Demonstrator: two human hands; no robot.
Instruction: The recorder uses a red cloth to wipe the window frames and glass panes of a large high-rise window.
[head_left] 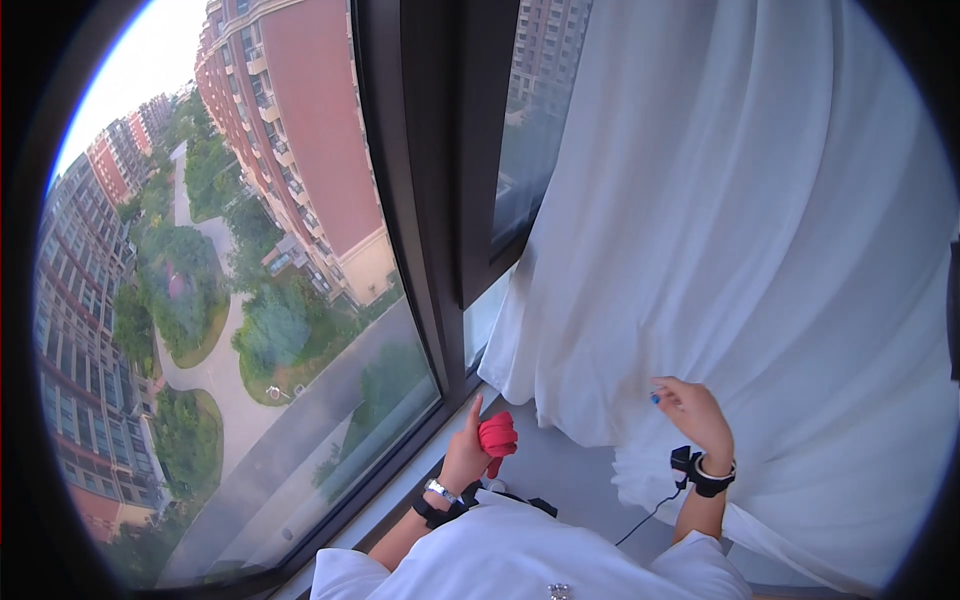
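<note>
My left hand (pixel 462 459), beside the window, is closed round a bunched red cloth (pixel 498 435). The cloth sticks out on the right of the hand, and a short end of it hangs below. My right hand (pixel 695 412) is raised in front of the white curtain (pixel 720 240), with fingers stretched to the left and nothing plainly in them. A small dark blue spot shows at its fingertips, too small to name. Whether those fingers touch the curtain I cannot tell.
A tall window pane (pixel 330 400) in a dark frame (pixel 425 150) stands at my left, with buildings and trees outside. Below the curtain's hem lies a pale grey sill (pixel 570 470). A black strap (pixel 712 482) with a thin cable is on my right wrist.
</note>
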